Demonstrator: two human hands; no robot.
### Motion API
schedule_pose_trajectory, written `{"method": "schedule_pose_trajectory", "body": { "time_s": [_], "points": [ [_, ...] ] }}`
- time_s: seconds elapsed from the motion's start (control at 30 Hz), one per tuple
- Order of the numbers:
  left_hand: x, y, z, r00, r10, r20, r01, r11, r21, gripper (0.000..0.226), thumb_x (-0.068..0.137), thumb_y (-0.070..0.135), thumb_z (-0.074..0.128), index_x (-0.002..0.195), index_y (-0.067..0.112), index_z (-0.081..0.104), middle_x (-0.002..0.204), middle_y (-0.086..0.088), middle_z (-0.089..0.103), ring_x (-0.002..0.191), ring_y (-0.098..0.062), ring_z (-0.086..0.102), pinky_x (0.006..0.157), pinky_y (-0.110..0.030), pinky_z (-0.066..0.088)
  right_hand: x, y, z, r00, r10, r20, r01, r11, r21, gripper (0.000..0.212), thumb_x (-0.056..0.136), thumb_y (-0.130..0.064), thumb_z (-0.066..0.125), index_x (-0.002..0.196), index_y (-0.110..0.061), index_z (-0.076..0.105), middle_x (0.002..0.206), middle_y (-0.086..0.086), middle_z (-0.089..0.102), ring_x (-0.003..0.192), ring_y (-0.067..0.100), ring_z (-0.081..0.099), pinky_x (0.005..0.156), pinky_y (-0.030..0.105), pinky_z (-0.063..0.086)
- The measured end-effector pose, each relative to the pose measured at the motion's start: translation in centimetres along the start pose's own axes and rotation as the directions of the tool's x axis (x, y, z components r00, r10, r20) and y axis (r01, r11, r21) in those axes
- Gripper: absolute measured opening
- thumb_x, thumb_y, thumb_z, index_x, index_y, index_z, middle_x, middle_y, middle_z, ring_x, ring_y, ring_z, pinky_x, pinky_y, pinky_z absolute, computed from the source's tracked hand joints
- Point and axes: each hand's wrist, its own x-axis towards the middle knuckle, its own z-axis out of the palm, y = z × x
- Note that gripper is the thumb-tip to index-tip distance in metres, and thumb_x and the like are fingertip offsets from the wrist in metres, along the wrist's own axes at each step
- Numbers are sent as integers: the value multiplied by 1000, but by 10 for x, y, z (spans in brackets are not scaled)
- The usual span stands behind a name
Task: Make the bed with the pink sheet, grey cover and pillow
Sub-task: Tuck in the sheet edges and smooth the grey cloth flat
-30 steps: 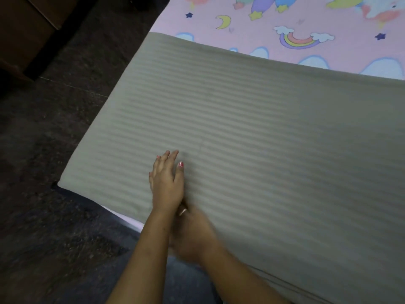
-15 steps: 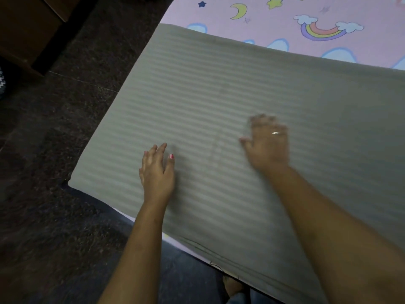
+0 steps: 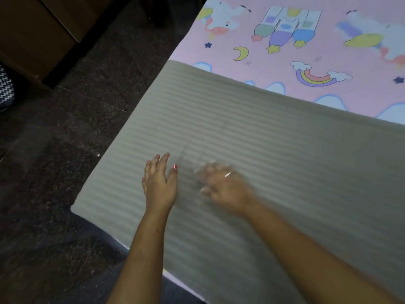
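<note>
Dark speckled floor (image 3: 65, 172), ribbed grey cover (image 3: 285, 161), flat left hand (image 3: 160, 185)

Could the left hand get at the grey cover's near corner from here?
Probably yes: the left hand lies flat on the grey cover, with only bare fabric between it and that corner.

We see the grey cover (image 3: 274, 154) as matt cloth with fine woven ribs. The pink sheet (image 3: 274, 69) is smooth, matt printed cloth. The floor (image 3: 65, 150) looks like dark speckled stone, faintly glossy; the cabinet (image 3: 39, 34) is dull brown wood.
</note>
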Motion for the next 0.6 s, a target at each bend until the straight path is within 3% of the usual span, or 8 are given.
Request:
{"method": "schedule_pose_trajectory", "body": {
  "time_s": [0.07, 0.13, 0.27, 0.33, 0.4, 0.5, 0.6],
  "points": [
    [13, -1, 12, 1000, 3, 21, -3, 1000, 4, 44, 99, 31, 43, 142, 27, 39, 155, 1, 25, 146, -16, 6, 118, -44, 9, 11, 65, -32, 945, 309, -107, -311, 950, -11, 73, 84, -54, 19, 139, -15, 47, 144, 12, 45, 134, 33, 39, 108, 50, 33],
    [28, -5, 23, 999, 22, 41, -23, 999, 23, 44, 99, 31, 44, 142, 27, 40, 155, 0, 26, 146, -17, 6, 118, -44, 9, 17, 120, -51, 843, 492, -219, -519, 850, -89, 76, 86, -56, 14, 146, -16, 35, 152, 13, 32, 140, 32, 29, 113, 47, 25],
    [63, -20, 35, 993, 72, 92, -78, 995, 66, 46, 98, 33, 44, 144, 29, 37, 156, 2, 23, 146, -16, 4, 118, -43, 6, 46, 157, -53, 724, 628, -286, -678, 724, -126, 60, 98, -51, 27, 151, -24, 20, 159, 4, 17, 146, 28, 13, 116, 49, 9],
    [79, -33, 28, 992, 90, 85, -98, 990, 98, 47, 98, 33, 44, 145, 29, 35, 156, 2, 23, 146, -17, 5, 117, -43, 6, 86, 131, -36, 742, 593, -312, -655, 739, -155, 61, 97, -52, 27, 151, -23, 21, 158, 3, 18, 146, 29, 13, 116, 49, 7],
    [96, -50, 12, 992, 103, 69, -112, 985, 134, 47, 98, 34, 43, 145, 27, 36, 156, -1, 25, 146, -20, 8, 117, -44, 7, 124, 83, -12, 818, 492, -299, -557, 808, -193, 68, 92, -56, 21, 149, -20, 28, 155, 6, 28, 143, 31, 23, 114, 51, 14],
    [117, -74, -20, 994, 104, 42, -110, 974, 197, 57, 90, 44, 36, 144, 25, 37, 154, -4, 28, 145, -25, 14, 114, -48, 11, 153, -14, 29, 930, 309, -198, -344, 923, -171, 71, 87, -56, 22, 147, -19, 34, 152, 3, 36, 140, 30, 31, 112, 51, 20],
    [128, -95, -50, 999, 32, 31, -39, 963, 266, 53, 97, 41, 40, 146, 25, 32, 156, -3, 24, 145, -23, 11, 113, -53, 8, 153, -107, 65, 987, 141, -78, -150, 981, -120, 66, 87, -52, 30, 141, -18, 44, 148, 3, 41, 138, 27, 36, 112, 50, 24]
  ]
}}
